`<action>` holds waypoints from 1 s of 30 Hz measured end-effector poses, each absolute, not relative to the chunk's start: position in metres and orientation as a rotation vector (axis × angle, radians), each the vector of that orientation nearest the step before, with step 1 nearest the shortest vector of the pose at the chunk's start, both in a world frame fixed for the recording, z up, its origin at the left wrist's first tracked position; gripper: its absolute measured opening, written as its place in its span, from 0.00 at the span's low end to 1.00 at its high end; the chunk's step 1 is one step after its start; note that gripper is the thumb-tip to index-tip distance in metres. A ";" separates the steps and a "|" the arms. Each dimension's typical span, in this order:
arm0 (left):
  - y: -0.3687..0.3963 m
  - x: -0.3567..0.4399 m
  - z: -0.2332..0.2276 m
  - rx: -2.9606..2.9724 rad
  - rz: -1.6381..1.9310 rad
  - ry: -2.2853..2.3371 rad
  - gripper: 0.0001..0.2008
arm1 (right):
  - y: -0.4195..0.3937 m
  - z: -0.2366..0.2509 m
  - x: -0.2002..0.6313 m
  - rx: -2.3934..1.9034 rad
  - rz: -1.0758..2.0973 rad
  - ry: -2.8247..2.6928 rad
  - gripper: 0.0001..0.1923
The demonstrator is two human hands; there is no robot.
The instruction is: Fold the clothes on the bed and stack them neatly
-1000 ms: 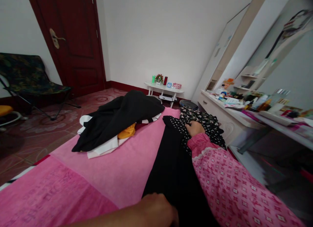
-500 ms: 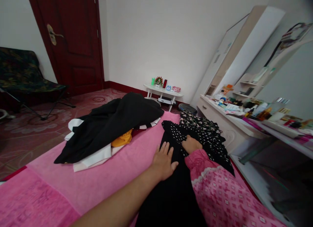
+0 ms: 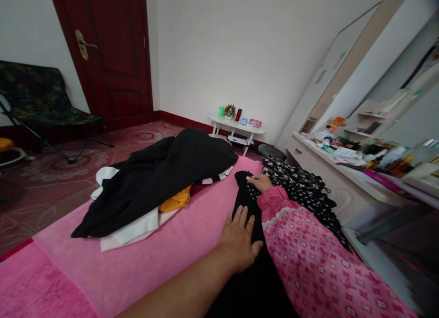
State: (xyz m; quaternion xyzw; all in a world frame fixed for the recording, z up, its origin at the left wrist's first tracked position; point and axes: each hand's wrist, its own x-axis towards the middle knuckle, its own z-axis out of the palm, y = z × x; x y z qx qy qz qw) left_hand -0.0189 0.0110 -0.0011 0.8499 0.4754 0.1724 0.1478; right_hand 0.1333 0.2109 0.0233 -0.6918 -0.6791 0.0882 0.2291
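Head view: your left hand (image 3: 238, 245) lies flat, fingers spread, on the black garment (image 3: 254, 290) over the pink bedcover (image 3: 199, 222), apparently steadying it, while your right hand (image 3: 262, 182) touches the dotted cloth (image 3: 253, 191), its grip too unclear to tell.

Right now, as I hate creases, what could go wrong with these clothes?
The left hand lies spread on the black garment; a drag might crease it. The right hand is on the dotted cloth, so a tug could bunch it. The clothes pile lies at the edge of the pink cover and might slip off.
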 end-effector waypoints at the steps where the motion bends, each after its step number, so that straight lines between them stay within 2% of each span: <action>1: 0.011 -0.019 -0.002 2.441 0.502 1.365 0.36 | 0.211 0.022 0.138 -1.890 0.259 -1.838 0.19; 7: 0.011 -0.018 -0.003 2.421 0.527 1.376 0.35 | 0.209 0.014 0.170 -1.945 0.177 -1.604 0.21; 13: 0.011 -0.019 -0.004 2.427 0.546 1.367 0.35 | 0.199 0.001 0.168 -2.096 0.065 -1.600 0.11; 16: 0.012 -0.019 -0.004 2.430 0.542 1.366 0.34 | 0.190 0.005 0.153 -2.063 -0.198 -1.727 0.11; 19: 0.010 -0.018 -0.004 2.427 0.561 1.370 0.34 | 0.183 0.011 0.139 -1.802 -0.457 -2.003 0.11; 22: 0.008 -0.018 -0.002 2.433 0.589 1.377 0.34 | 0.183 0.011 0.133 -1.669 -0.307 -2.292 0.17; 25: 0.008 -0.018 -0.001 2.434 0.581 1.377 0.34 | 0.192 0.006 0.130 -1.852 -0.080 -2.432 0.21; 30: 0.013 -0.018 -0.004 2.453 0.523 1.353 0.34 | 0.201 0.005 0.123 -2.054 0.011 -2.411 0.27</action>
